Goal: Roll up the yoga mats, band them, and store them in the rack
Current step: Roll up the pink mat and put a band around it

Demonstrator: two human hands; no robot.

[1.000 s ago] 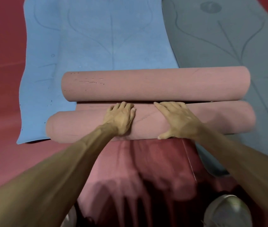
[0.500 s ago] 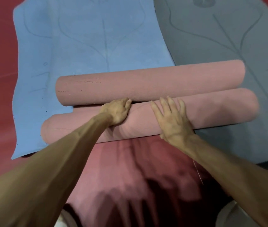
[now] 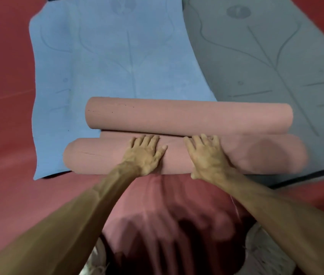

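Red floor (image 3: 4, 96); flat blue foam mat (image 3: 107, 56) at eleven o'clock, flat grey foam mat (image 3: 266, 56) at one. Centre, left hand (image 3: 145, 155) and right hand (image 3: 206, 157) press open-fingered on a pink rolled foam mat (image 3: 97, 157), likely holding its coil tight.

Matt foam with a fine ribbed grain lies under my left hand (image 3: 145, 153) and right hand (image 3: 206, 155): the pink roll (image 3: 256, 155). Beyond my fingertips, a second pink roll (image 3: 188, 116) shows small dark specks. Past it, the blue mat (image 3: 107, 56) and grey mat (image 3: 276, 56) are both matt and faintly line-printed.
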